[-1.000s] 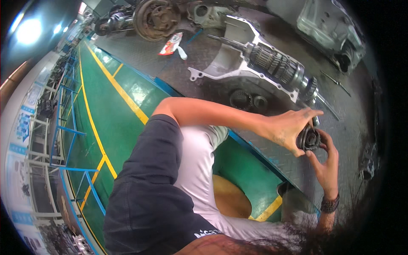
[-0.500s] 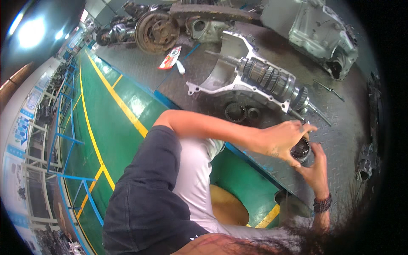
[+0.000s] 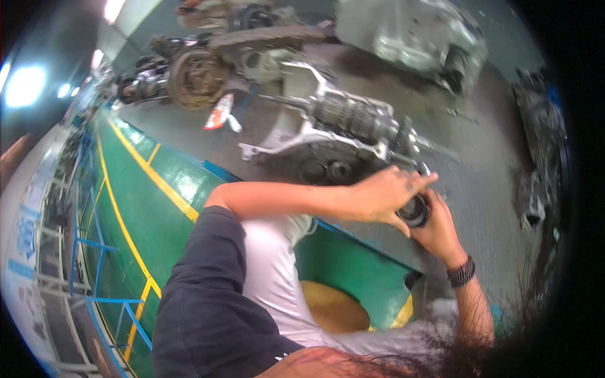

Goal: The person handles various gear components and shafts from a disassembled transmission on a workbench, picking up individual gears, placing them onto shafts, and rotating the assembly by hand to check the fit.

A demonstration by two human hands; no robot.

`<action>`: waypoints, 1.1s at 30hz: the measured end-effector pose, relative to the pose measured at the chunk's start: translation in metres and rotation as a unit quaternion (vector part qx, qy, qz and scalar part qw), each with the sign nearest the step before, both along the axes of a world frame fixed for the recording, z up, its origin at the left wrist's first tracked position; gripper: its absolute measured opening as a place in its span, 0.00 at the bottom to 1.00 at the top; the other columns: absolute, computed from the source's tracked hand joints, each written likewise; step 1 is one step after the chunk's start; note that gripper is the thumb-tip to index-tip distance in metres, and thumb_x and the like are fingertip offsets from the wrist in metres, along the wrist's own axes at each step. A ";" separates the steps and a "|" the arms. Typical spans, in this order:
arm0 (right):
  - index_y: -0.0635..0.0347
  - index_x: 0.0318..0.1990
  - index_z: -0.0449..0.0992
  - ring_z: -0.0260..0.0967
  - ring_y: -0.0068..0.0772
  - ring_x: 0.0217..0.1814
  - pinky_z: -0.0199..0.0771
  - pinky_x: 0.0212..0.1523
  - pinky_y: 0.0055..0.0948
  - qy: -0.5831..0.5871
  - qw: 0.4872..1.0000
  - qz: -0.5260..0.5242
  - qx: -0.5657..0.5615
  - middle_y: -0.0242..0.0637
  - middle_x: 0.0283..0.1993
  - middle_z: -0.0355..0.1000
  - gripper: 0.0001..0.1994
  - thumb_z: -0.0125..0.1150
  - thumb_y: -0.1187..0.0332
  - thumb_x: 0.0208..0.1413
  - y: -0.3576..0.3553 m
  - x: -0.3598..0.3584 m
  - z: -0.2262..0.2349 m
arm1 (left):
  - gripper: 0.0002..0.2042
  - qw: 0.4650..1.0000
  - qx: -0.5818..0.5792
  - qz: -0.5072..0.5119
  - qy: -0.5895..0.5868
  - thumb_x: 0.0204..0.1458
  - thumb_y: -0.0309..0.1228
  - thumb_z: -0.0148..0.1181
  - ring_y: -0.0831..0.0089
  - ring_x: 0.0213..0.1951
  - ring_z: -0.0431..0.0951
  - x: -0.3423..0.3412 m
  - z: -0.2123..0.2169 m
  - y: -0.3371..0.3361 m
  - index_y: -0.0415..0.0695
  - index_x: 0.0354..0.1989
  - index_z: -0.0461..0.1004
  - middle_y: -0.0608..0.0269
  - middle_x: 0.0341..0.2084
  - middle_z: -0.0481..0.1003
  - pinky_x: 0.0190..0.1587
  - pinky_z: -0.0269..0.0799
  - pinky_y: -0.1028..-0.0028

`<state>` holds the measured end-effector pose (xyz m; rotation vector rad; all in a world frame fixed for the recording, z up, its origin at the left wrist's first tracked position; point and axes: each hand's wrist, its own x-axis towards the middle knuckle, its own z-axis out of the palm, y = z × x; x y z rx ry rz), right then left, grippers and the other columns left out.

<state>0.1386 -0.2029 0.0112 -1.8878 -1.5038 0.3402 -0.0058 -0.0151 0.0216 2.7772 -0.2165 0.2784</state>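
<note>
Railings (image 3: 120, 301), the blue ones, are running down the lower left beside the green floor (image 3: 154, 211). Going right, a rusty drum (image 3: 198, 79) is sitting at the upper left, with a packet (image 3: 219, 113) lying just below and right of it. Near the top middle an open casing (image 3: 287, 126) is showing its gear pack (image 3: 356, 116), long axis slanting from upper left to lower right, and two round parts (image 3: 313, 170) are lying under its lower edge.

Right of centre is the fun bit. Left hand (image 3: 378, 198) is making a wide C with thumb and fingers, gripping the left side of a dark ring (image 3: 413, 213). So the ring is lying right of that hand and a touch lower. Right hand (image 3: 441, 233) is curling around the other side, so from there the ring is sitting up and left. Both are touching it, so neither's really nearer. They're holding it just below the casing's right end; it's round, so no clear long axis, and blur is hiding its exact tilt.

Further right, a bracelet (image 3: 462, 272) is circling the right wrist, and a thin rod (image 3: 463, 115) is lying higher up.
</note>
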 end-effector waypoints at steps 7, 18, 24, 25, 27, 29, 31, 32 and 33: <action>0.63 0.69 0.74 0.75 0.62 0.65 0.76 0.68 0.54 0.012 0.998 0.006 -0.069 0.55 0.60 0.78 0.41 0.86 0.60 0.46 -0.011 0.011 -0.015 | 0.62 0.995 -0.088 -0.013 -0.034 0.45 0.50 0.87 0.48 0.62 0.80 -0.001 -0.009 0.001 0.49 0.86 0.52 0.51 0.62 0.80 0.69 0.74 0.51; 0.63 0.74 0.71 0.75 0.59 0.71 0.76 0.72 0.49 0.030 0.998 0.059 -0.020 0.54 0.66 0.77 0.42 0.82 0.64 0.51 -0.016 0.014 0.012 | 0.57 0.982 -0.188 -0.007 0.023 0.53 0.45 0.83 0.48 0.65 0.78 -0.008 -0.008 0.005 0.50 0.87 0.49 0.50 0.63 0.77 0.71 0.74 0.52; 0.62 0.77 0.67 0.73 0.57 0.74 0.74 0.75 0.48 0.025 0.996 0.076 -0.025 0.53 0.70 0.75 0.45 0.83 0.62 0.53 -0.014 0.017 0.017 | 0.58 0.979 -0.201 0.002 0.006 0.49 0.41 0.87 0.53 0.63 0.79 -0.010 -0.005 0.010 0.52 0.87 0.54 0.51 0.65 0.76 0.69 0.77 0.55; 0.62 0.78 0.66 0.73 0.57 0.74 0.74 0.76 0.48 0.022 0.996 0.078 -0.026 0.54 0.71 0.74 0.46 0.83 0.62 0.53 -0.014 0.018 0.017 | 0.57 0.978 -0.209 0.006 0.009 0.49 0.41 0.87 0.53 0.63 0.79 -0.010 -0.004 0.011 0.52 0.86 0.54 0.52 0.65 0.76 0.69 0.76 0.55; 0.64 0.80 0.63 0.72 0.57 0.76 0.73 0.77 0.47 0.014 0.997 0.077 -0.026 0.55 0.72 0.73 0.48 0.83 0.61 0.54 -0.015 0.018 0.015 | 0.55 0.983 -0.183 -0.005 0.012 0.52 0.45 0.84 0.49 0.65 0.78 -0.009 -0.004 0.012 0.52 0.86 0.55 0.49 0.66 0.76 0.70 0.75 0.53; 0.65 0.81 0.61 0.72 0.56 0.75 0.73 0.76 0.47 0.011 0.997 0.075 -0.021 0.55 0.73 0.73 0.49 0.83 0.61 0.54 -0.015 0.018 0.013 | 0.53 0.986 -0.165 -0.011 0.013 0.54 0.48 0.82 0.47 0.67 0.77 -0.009 -0.004 0.013 0.52 0.85 0.56 0.47 0.67 0.75 0.71 0.74 0.52; 0.65 0.82 0.60 0.75 0.53 0.72 0.74 0.74 0.47 0.009 0.997 0.069 -0.022 0.53 0.73 0.73 0.51 0.85 0.61 0.55 -0.015 0.019 0.011 | 0.51 0.989 -0.150 -0.010 0.014 0.55 0.49 0.81 0.46 0.68 0.76 -0.008 -0.005 0.014 0.53 0.85 0.57 0.47 0.68 0.74 0.72 0.74 0.51; 0.66 0.82 0.59 0.75 0.53 0.72 0.74 0.74 0.47 0.010 0.997 0.076 -0.012 0.53 0.73 0.73 0.51 0.85 0.61 0.55 -0.015 0.020 0.010 | 0.51 0.988 -0.152 -0.010 0.007 0.55 0.50 0.80 0.46 0.69 0.75 -0.008 -0.005 0.014 0.53 0.84 0.57 0.47 0.69 0.73 0.72 0.73 0.51; 0.66 0.82 0.59 0.74 0.53 0.72 0.74 0.74 0.47 0.011 0.997 0.078 -0.012 0.53 0.73 0.73 0.51 0.85 0.61 0.55 -0.015 0.020 0.009 | 0.50 0.989 -0.148 -0.008 0.007 0.56 0.50 0.80 0.46 0.70 0.74 -0.008 -0.004 0.014 0.52 0.84 0.57 0.47 0.69 0.73 0.73 0.73 0.51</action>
